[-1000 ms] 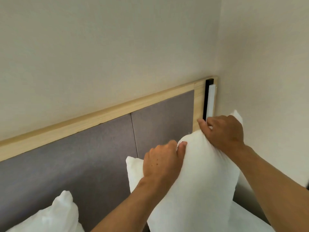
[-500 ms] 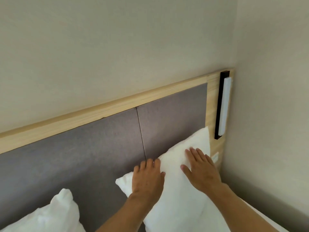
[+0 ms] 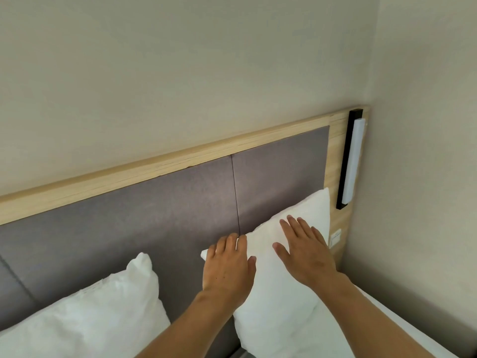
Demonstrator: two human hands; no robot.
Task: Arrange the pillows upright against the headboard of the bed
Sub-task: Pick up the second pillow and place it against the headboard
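Observation:
A white pillow [image 3: 281,306] stands upright at the right end of the grey padded headboard [image 3: 154,215], leaning on it. My left hand [image 3: 227,267] lies flat on the pillow's upper left corner, fingers reaching the headboard. My right hand [image 3: 304,251] rests flat on the pillow's upper face, fingers spread. Neither hand grips anything. A second white pillow [image 3: 90,316] leans against the headboard at the lower left, apart from both hands.
A pale wooden frame [image 3: 154,166] tops the headboard. On its right post hangs a black-and-white light bar [image 3: 352,158], with a small white switch [image 3: 335,237] below it. The side wall [image 3: 426,177] stands close on the right. White bedding [image 3: 400,339] lies at the lower right.
Both hands let go of the pillow's top edge and now press flat on it. The pillow has dropped lower against the headboard. The view has shifted, showing more of the left pillow.

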